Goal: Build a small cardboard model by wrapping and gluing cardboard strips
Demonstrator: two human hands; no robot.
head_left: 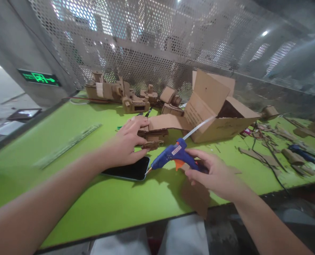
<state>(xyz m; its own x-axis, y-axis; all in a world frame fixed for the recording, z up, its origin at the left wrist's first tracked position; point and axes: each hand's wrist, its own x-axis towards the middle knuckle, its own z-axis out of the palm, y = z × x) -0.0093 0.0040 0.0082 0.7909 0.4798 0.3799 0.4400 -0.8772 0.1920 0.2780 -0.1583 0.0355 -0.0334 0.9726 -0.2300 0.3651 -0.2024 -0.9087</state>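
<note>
A blue glue gun (173,154) with an orange trigger is in my right hand (213,173), fingers wrapped round its handle. Its nozzle points down and left, over the corner of a black phone (130,170), and a long clear glue stick (200,127) sticks out of its back. My left hand (128,141) rests with fingers spread on the left end of a cardboard piece (165,122). Small cardboard scraps (153,144) lie by its fingertips. The phone lies partly under my left hand. Whether the fingers pinch the cardboard edge is hard to see.
An open cardboard box (215,127) stands behind the glue gun. Cardboard models (136,102) line the back by the perforated metal screen (157,46). A clear ruler (72,145) lies at left. Scraps, cables and another blue tool (302,152) are at right. A brown cardboard sheet (196,194) overhangs the front edge.
</note>
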